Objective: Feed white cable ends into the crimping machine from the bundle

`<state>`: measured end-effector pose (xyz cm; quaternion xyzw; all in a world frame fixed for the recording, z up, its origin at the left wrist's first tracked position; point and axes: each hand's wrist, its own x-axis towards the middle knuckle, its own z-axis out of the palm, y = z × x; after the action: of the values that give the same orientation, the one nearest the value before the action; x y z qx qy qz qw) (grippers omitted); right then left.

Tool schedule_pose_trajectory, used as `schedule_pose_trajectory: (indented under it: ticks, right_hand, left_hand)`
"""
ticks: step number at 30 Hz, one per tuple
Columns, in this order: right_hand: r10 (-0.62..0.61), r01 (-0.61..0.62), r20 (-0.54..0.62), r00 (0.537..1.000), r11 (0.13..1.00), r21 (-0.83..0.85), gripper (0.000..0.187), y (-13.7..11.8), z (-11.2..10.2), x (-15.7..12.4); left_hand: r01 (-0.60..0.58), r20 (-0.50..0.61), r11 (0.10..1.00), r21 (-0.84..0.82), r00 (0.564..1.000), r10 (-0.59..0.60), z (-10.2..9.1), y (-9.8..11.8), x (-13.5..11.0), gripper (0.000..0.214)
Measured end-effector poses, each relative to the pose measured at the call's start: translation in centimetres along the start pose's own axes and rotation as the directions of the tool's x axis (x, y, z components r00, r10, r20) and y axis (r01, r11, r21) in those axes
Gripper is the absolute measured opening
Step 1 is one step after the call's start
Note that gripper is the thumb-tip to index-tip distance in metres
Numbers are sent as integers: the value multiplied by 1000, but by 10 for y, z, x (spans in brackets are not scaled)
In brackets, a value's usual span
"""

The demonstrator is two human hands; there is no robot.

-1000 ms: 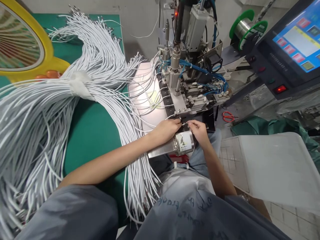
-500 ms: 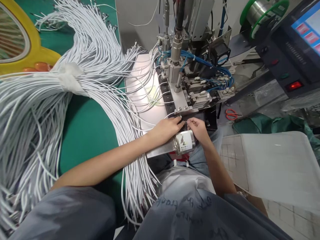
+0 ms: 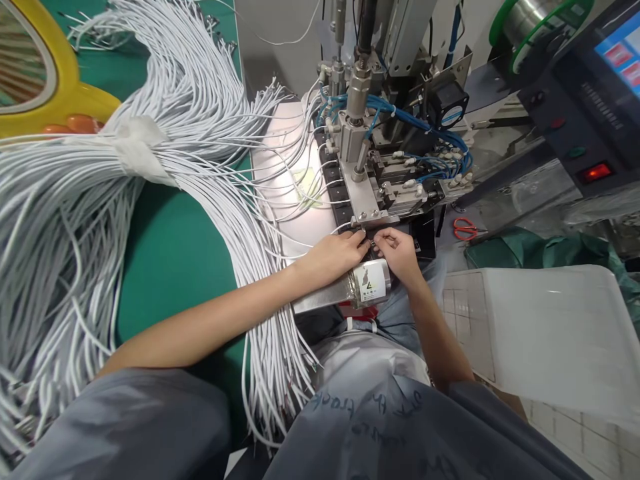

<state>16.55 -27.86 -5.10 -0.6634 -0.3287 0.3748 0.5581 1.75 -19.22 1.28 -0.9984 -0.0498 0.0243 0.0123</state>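
Note:
My left hand (image 3: 340, 255) lies at the front edge of the machine (image 3: 363, 200), fingers bent and closed round what looks like the end of a white cable (image 3: 290, 252). Facing it, my right hand (image 3: 399, 253) is closed in a pinch close to the left fingertips. Whatever sits between the right thumb and finger is too small to make out. Just below both hands is a clear-wrapped packet with a white label (image 3: 373, 281). Several white cables run from the plate (image 3: 285, 133) into the machine's black fixture (image 3: 340, 193).
A large tied bundle of white cables (image 3: 210, 160) covers much of the green mat (image 3: 170, 253). At the far left stands a yellow fan (image 3: 70, 80). To the right are a solder wire spool (image 3: 533, 30), a control box (image 3: 585, 127), red-handled scissors (image 3: 465, 229) and a pale plastic bin (image 3: 560, 333).
The view has shifted slightly, so the machine sits a little further right. My right hand has edged up with its fingers more curled; my left hand stays almost in place.

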Motion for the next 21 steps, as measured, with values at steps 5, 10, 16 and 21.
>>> schedule_pose_trajectory:
  ticks: [5, 10, 16, 21]
  right_hand:
    - [132, -133, 51, 990, 991, 30, 25, 1, 1, 2]
    - [128, -135, 176, 976, 990, 29, 29, 4, 1, 3]
    - [43, -47, 183, 982, 999, 16, 27, 7, 0, 3]
    - [24, -15, 96, 995, 996, -86, 22, 9, -4, 2]
  left_hand:
    - [-3, -27, 1000, 2, 1000, 3, 2, -1, -1, 29]
    - [28, -51, 1000, -12, 998, -29, 0, -4, -3, 26]
    - [100, -4, 994, 32, 995, -100, -10, 2, -8, 17]
    - [101, -2, 993, 61, 995, -101, -10, 6, -8, 18]
